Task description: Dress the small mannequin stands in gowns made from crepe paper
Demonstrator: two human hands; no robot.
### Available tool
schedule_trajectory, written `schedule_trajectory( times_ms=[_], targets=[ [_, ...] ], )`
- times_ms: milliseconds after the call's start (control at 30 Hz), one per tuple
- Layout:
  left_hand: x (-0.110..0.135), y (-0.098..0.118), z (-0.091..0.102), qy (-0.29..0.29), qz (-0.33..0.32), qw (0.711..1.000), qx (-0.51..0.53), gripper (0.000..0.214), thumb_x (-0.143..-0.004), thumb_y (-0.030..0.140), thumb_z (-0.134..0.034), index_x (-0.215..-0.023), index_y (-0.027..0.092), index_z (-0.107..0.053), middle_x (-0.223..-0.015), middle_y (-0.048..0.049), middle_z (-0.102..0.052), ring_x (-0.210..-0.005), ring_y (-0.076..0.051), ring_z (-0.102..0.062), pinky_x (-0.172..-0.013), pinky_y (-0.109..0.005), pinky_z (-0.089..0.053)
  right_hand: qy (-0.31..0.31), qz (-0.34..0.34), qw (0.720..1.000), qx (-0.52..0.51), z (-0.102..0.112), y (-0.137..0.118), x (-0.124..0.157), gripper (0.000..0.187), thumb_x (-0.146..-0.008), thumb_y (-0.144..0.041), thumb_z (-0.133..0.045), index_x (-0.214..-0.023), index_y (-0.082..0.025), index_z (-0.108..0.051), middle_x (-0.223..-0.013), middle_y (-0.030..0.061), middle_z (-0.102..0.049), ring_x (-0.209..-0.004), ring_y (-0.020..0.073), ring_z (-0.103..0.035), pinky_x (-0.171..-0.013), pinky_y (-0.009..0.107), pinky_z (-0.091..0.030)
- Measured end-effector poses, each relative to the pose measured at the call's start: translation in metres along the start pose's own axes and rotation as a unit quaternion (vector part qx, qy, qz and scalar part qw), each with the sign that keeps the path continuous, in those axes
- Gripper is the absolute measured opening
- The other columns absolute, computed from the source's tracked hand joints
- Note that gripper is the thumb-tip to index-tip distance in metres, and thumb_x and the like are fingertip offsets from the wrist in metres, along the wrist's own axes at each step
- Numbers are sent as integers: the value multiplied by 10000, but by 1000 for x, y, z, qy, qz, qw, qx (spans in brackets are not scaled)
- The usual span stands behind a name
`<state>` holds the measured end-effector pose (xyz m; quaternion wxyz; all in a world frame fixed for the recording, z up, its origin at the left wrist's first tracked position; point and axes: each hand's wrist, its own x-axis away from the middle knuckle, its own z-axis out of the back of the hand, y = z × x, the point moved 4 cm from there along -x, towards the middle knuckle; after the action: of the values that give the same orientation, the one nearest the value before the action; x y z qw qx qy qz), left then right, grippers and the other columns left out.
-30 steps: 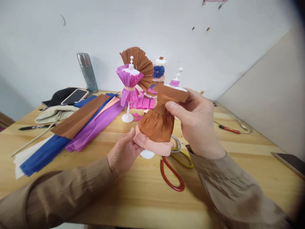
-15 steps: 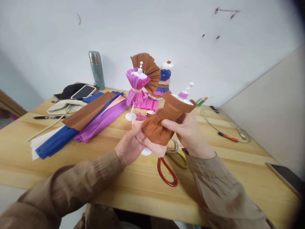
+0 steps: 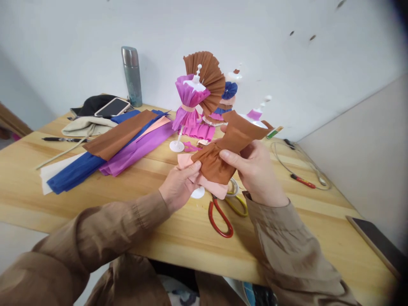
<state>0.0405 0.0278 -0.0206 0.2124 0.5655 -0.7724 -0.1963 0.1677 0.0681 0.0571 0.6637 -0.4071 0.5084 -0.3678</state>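
Both sets of fingers I watch clamp the brown dress (image 3: 239,131), left hand (image 3: 178,185) at its pink hem (image 3: 219,188), right hand (image 3: 259,172) higher up.

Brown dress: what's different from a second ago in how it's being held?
The right hand has moved down the brown dress toward its waist; the left hand has shifted inward, its thumb now over the brown skirt. Both hands hold on throughout. The scissors and paper strips stayed put.

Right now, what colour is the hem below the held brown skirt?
The hem is pale pink; see the head view.
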Motion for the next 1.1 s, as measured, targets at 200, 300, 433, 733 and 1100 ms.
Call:
schedule_trajectory(
  times_ms=[200, 300, 433, 733, 1100],
  targets=[
    [3, -2, -8, -65, -8, 998, -10, 429, -734, 298, -789, -1128, 170, -679, -1208, -104, -686, -1259, -304, -549, -1050, -429, -418, 17, 8, 1000, 16, 2, -1, 1, 218, -693, -390, -785, -810, -257, -659, -886, 29, -716, -960, 263, -669, -844, 429, -566],
    [3, -3, -6, -17, -13, 999, -33, 466, -710, 214, -796, -1157, 172, -670, -1156, -97, -707, -1181, -286, -603, -999, -414, -451, 21, 15, 999, 19, 2, -2, 1, 228, -686, -396, -787, -806, -258, -650, -897, 22, -715, -949, 258, -670, -845, 428, -569],
    [0, -4, 1, 21, -18, 999, -31, 420, -714, 217, -792, -1113, 147, -682, -1095, -99, -723, -1106, -262, -640, -960, -394, -471, 11, 17, 999, 32, 0, -3, 1, 239, -694, -417, -776, -814, -257, -645, -914, 27, -716, -982, 264, -665, -859, 426, -563],
    [4, -14, 10, 64, 3, 997, -30, 388, -608, 322, -874, -917, 150, -715, -844, -54, -740, -732, -169, -660, -728, -321, -497, 11, 35, 998, 44, -1, -5, 2, 197, -727, -397, -748, -820, -260, -642, -906, 24, -702, -1000, 266, -650, -852, 423, -551],
    [10, -22, 24, 96, 41, 994, -13, 210, -708, 288, -785, -809, 137, -679, -753, -37, -678, -689, -131, -600, -744, -305, -448, 11, 28, 999, 45, 1, -1, 1, 218, -724, -424, -755, -842, -268, -660, -906, 26, -713, -1034, 281, -648, -885, 443, -551]
  ],
)
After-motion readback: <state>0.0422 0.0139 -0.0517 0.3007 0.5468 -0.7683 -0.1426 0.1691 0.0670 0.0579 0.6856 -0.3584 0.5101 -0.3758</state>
